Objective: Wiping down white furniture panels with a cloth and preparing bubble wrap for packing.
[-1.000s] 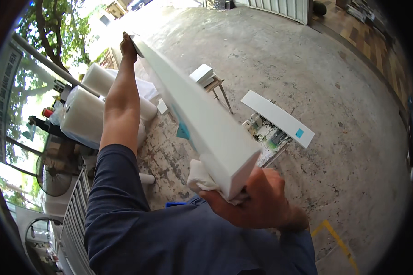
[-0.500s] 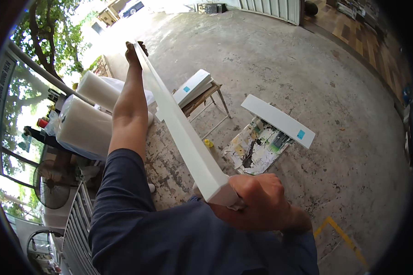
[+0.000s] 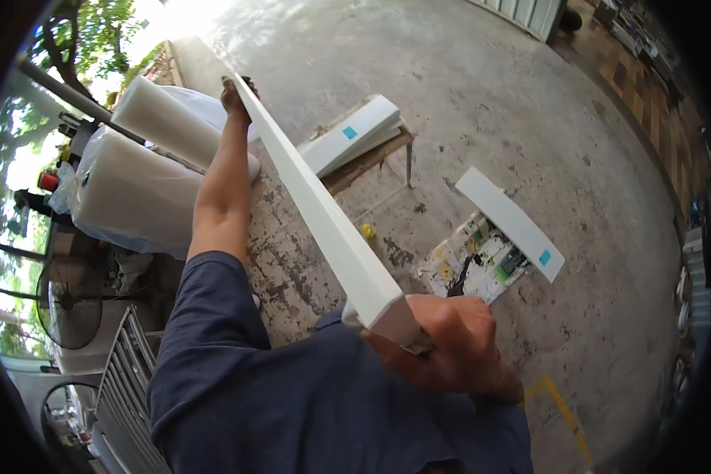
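A long white board (image 3: 324,209) stretches between my hands, held up in the air with its narrow edge toward me. At the far end my left hand (image 3: 237,96) grips it, the arm stretched out. My right hand (image 3: 450,340) is wrapped round the near end, close to my body; a bit of whitish material shows between its fingers, too small to name. Beyond the board, several white boards (image 3: 363,130) lie stacked on a small stand (image 3: 387,150), the top one with a blue sticker. Another white board (image 3: 513,225) with a blue sticker lies across a paint-smeared panel (image 3: 458,253).
Large rolls of translucent wrap (image 3: 134,189) stand at the left. A standing fan (image 3: 69,302) and a metal rack (image 3: 130,371) are at the lower left. A small yellow thing (image 3: 368,231) lies on the concrete floor (image 3: 608,284). Yellow tape (image 3: 565,411) marks the floor lower right.
My view has turned, so the stand and the lying board appear farther right. Both hands keep their hold on the board, whose near end has shifted slightly.
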`<state>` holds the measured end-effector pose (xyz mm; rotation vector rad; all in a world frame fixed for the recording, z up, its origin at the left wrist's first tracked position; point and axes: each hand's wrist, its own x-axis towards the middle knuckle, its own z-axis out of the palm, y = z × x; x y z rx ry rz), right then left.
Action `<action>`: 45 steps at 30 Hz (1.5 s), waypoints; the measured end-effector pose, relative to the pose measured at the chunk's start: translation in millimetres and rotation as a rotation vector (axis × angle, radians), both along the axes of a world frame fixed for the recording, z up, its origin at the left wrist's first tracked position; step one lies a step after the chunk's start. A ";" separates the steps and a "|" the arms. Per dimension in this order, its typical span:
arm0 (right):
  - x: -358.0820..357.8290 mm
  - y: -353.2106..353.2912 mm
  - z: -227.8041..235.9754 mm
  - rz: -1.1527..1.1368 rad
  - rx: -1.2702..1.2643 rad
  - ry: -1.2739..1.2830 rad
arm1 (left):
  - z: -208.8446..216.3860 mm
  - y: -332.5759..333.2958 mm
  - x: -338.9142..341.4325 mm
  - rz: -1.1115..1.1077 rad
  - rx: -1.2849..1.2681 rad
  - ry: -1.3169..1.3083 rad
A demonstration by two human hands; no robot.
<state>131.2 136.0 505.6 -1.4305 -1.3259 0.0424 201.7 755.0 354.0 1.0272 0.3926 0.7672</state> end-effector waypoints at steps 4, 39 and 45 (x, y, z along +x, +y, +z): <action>23.0 -10.2 -36.3 -0.183 -0.069 0.135 | -78.6 23.5 -92.7 -0.291 0.005 -0.142; 93.9 -356.4 -431.5 -0.841 0.372 1.704 | -256.2 -543.1 13.1 -1.345 1.257 0.821; 104.0 -315.9 -425.2 -1.318 0.426 1.140 | -270.2 -636.9 40.4 -1.359 1.341 0.820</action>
